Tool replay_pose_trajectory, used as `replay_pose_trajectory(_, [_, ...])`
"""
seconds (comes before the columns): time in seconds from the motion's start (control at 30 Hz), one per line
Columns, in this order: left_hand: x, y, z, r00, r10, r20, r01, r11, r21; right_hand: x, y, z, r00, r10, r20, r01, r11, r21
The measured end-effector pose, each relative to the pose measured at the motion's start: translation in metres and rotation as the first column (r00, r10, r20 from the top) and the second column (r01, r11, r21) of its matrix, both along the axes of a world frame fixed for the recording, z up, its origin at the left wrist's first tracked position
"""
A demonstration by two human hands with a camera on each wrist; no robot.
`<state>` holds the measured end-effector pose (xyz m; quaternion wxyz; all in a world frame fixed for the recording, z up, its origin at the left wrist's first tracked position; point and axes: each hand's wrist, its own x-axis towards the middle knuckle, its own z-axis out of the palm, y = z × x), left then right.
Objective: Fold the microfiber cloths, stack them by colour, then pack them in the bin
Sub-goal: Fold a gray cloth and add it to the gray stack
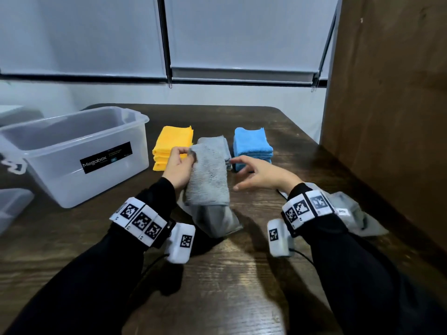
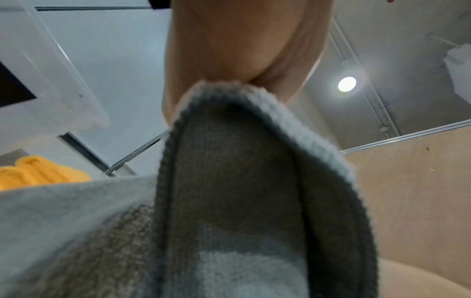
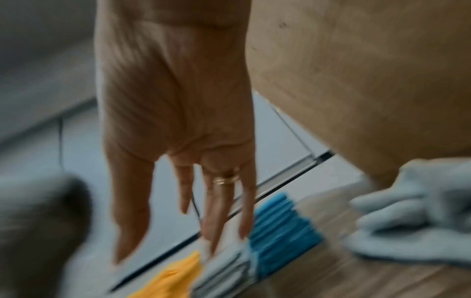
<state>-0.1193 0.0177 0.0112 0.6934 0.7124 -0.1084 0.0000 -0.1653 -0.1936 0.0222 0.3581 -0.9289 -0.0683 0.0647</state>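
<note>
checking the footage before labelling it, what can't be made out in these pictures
- Grey stack, head view: the grey cloth held up by the left hand covers most of it, so no count.
- Bin floor, head view: hidden behind its frosted wall.
- Loose grey cloths, head view: partly behind the right sleeve, blurred.
- Right hand, right wrist view: motion blur smears the fingertips.

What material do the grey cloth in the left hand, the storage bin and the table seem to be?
Grey cloth: soft, fuzzy pile with a stitched edge, likely microfiber. Translucent storage bin: frosted, glossy, seemingly plastic. Dark brown table: shiny wood grain; whether solid wood or laminate is unclear.
</note>
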Motion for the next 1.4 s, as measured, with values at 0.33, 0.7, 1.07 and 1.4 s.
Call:
replay_pose_trajectory(0.33, [-0.013,0.007,-0.008,0.929,-0.370,0.003,0.358,0.902,0.240,0.026,0.045,-0.009,0.856,-0.366,0.366,0.216,0.895,0.391])
replay_pose_trajectory(0.7, [0.007,0.021,0.009,0.938,-0.020,0.346,-0.031,0.989,0.144,0.012,0.026,0.007,0.889,-0.326,0.320,0.146,0.866,0.478])
replay_pose_trajectory(1.07, [-0.017,0.024,0.040,0.944,-0.073,0.321,0.098,0.993,-0.062,0.004,0.044,0.014,0.894,-0.171,0.415,0.023,0.941,0.338])
replay_pose_trajectory(1.4, [-0.008,0.075,0.077,0.942,0.206,0.265,-0.086,0.912,-0.402,0.005,0.038,-0.024,0.874,-0.376,0.307,0.335,0.925,0.180])
